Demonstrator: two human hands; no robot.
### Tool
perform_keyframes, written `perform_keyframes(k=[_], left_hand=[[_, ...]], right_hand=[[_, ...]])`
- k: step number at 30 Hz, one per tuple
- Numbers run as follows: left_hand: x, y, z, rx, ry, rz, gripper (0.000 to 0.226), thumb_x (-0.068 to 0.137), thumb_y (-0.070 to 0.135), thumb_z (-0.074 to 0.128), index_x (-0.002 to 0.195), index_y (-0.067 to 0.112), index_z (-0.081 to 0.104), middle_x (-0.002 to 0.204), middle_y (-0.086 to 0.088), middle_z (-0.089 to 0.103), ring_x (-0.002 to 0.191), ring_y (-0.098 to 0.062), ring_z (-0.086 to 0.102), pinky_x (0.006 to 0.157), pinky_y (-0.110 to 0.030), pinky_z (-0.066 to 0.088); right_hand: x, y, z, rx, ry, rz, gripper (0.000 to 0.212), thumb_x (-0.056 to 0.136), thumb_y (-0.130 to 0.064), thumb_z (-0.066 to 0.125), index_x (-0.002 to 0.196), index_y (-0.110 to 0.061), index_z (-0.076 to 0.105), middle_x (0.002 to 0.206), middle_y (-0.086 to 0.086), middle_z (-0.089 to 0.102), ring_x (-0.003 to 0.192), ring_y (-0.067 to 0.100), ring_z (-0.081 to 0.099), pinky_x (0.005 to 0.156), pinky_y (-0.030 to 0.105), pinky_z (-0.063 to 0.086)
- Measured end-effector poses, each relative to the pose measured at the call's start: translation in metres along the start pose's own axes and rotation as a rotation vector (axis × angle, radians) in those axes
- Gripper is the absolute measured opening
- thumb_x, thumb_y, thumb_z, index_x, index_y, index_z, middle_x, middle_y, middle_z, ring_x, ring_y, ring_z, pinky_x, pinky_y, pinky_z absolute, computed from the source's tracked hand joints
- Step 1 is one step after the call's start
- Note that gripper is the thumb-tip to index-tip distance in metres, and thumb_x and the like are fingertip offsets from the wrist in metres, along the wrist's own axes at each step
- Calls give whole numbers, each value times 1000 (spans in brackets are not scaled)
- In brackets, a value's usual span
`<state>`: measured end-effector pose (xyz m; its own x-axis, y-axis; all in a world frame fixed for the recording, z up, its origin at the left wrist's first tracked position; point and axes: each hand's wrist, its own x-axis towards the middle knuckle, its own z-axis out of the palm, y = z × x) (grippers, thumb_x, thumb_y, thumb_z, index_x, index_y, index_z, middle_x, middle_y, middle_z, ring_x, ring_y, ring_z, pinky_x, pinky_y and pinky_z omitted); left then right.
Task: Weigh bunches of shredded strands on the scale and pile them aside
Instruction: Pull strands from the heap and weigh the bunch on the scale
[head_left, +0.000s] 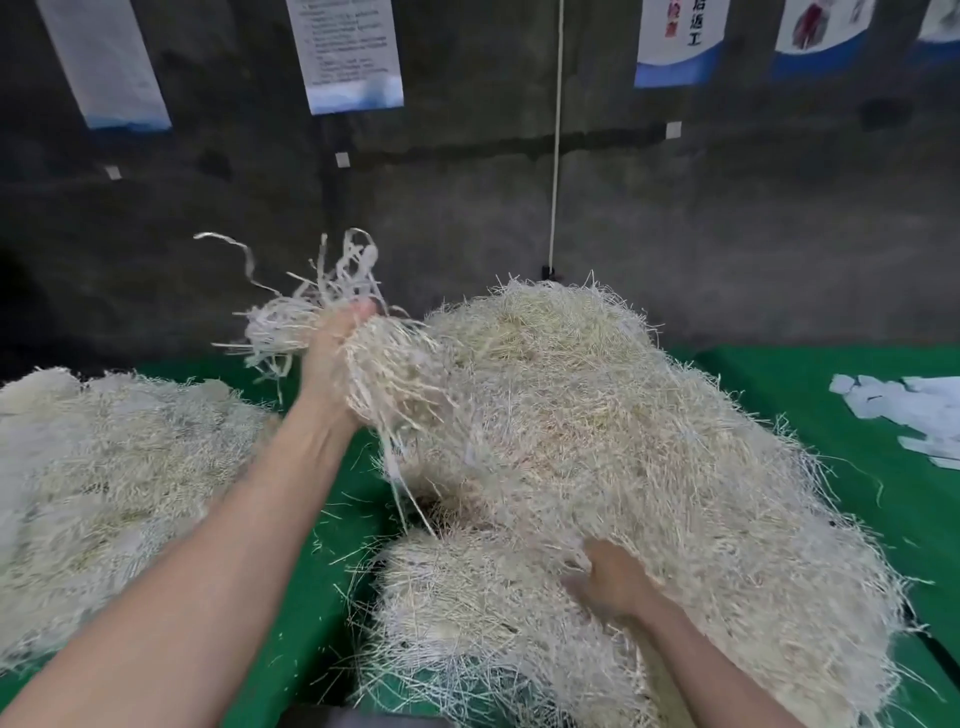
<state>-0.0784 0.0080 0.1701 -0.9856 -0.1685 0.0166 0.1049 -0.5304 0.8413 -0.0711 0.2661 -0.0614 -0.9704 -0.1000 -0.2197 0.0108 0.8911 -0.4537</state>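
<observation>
My left hand is raised over the table and grips a bunch of pale shredded strands, with loose ribbons sticking up and left of it. A big heap of the same strands fills the middle and right of the green table. My right hand is low at the near side of that heap, its fingers dug into the strands. A smaller clump lies in front of the heap by my right hand. No scale shows in view.
A second, flatter pile of strands lies at the left. Green table cloth shows between and behind the piles. White paper slips lie at the far right. A dark wall with posters and a hanging white cord stands behind.
</observation>
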Motion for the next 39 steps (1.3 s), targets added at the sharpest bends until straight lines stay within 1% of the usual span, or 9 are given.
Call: perform_keyframes(k=[3, 8, 12, 15, 19, 26, 29, 33, 39], left_hand=[[-4, -20, 7, 92, 50, 14, 4, 87, 16, 61, 88, 15, 57, 85, -7, 66, 61, -18, 68, 47, -28, 53], [-20, -34, 27, 93, -22, -8, 18, 88, 23, 60, 70, 20, 63, 47, 4, 64, 42, -10, 63, 36, -22, 47], [-19, -34, 30, 366, -122, 203, 10, 80, 30, 68, 76, 31, 59, 74, 10, 60, 69, -7, 63, 57, -23, 50], [-13, -46, 13, 1168, -548, 306, 15, 72, 11, 74, 70, 19, 62, 75, 0, 64, 64, -10, 63, 51, -11, 47], [-15, -97, -17, 2002, -640, 41, 39, 70, 49, 76, 80, 20, 51, 73, 10, 45, 63, 1, 44, 49, -6, 35], [-15, -96, -18, 726, -240, -157, 14, 75, 7, 59, 83, 16, 65, 116, -25, 61, 110, -45, 56, 94, -50, 48], [-20, -94, -14, 195, -84, -344, 8, 78, 15, 56, 71, 11, 54, 83, -24, 64, 68, -34, 65, 71, -43, 57], [-20, -112, -11, 415, 95, -347, 23, 102, 20, 34, 94, 13, 54, 134, -21, 50, 110, -35, 54, 99, -41, 40], [-4, -86, 25, 307, -17, -100, 42, 84, 25, 56, 122, 6, 54, 138, -22, 46, 122, -41, 47, 104, -59, 35]], right_hand=[[-5, -39, -31, 206, 1, -129, 75, 75, -26, 74, 139, -20, 34, 142, 1, 42, 98, 8, 57, 79, 20, 51], [-17, -101, -71, 439, -99, -380, 116, 67, -31, 80, 149, -30, -3, 151, -12, 5, 139, 11, 13, 111, 26, 14], [-28, -113, -59, 583, -203, -402, 12, 90, -14, 59, 97, -22, 54, 93, -6, 65, 74, -7, 60, 68, 10, 51], [-26, -110, -65, 589, -93, -376, 26, 91, -3, 52, 74, -23, 51, 76, -5, 54, 58, 0, 53, 52, 14, 45], [-22, -110, -86, 419, -43, -356, 26, 84, 6, 49, 66, -12, 49, 68, 1, 48, 53, 8, 46, 46, 18, 36], [-21, -89, -84, 833, -46, -327, 7, 91, -13, 56, 85, -16, 58, 73, -5, 57, 50, 4, 48, 50, 17, 41], [-19, -77, -65, 1035, -142, -262, 13, 96, -22, 49, 94, -12, 57, 62, -3, 57, 46, 7, 46, 48, 16, 41], [-13, -74, -34, 784, -1, -241, 20, 97, -11, 44, 86, -22, 56, 67, 0, 64, 51, 9, 47, 50, 21, 44], [-2, -12, 10, -79, 210, -197, 38, 100, -40, 30, 117, -14, 51, 96, 2, 63, 85, 16, 61, 87, 30, 51]])
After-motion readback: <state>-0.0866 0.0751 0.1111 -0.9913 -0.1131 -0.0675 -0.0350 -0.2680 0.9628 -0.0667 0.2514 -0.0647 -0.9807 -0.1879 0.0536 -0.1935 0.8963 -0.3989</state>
